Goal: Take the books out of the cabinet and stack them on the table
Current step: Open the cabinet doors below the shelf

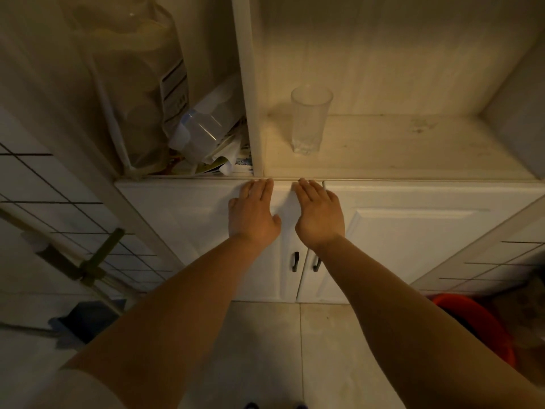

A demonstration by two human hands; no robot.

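left hand (254,212) and right hand (320,214) both lying flat, holding nothing, fingertips hooking the door (188,231) tops, probably to pull them open | no books showing, guessing they're sitting behind the doors | glass (309,119) standing on the shelf (413,149) above

A clear, empty drinking glass (309,119) stands upright on the cream-coloured open shelf (413,149). In the compartment to its left, a clear plastic bottle (203,131) lies tilted against a large translucent plastic bag (126,84), over crumpled papers (227,160). A red plastic basin (477,323) sits on the pale tiled floor (265,349) at lower right.
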